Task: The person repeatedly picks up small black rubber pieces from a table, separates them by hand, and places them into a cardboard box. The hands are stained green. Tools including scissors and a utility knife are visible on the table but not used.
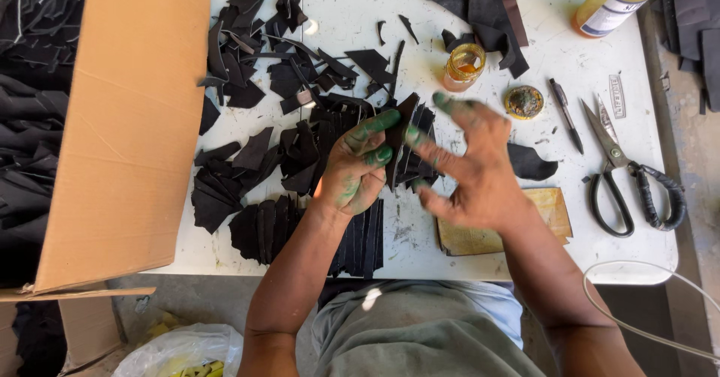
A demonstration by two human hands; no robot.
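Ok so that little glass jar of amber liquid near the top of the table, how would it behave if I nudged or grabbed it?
The glass jar looks squat, so it would probably slide rather than tip. It appears to have no lid, so a hard nudge would likely slop the amber liquid out. Being glass, it is probably breakable, and possibly slick in stained hands like the left hand.

A dark, pointed leather piece (399, 133) stands tilted on edge above the fanned black cut pieces (315, 227).
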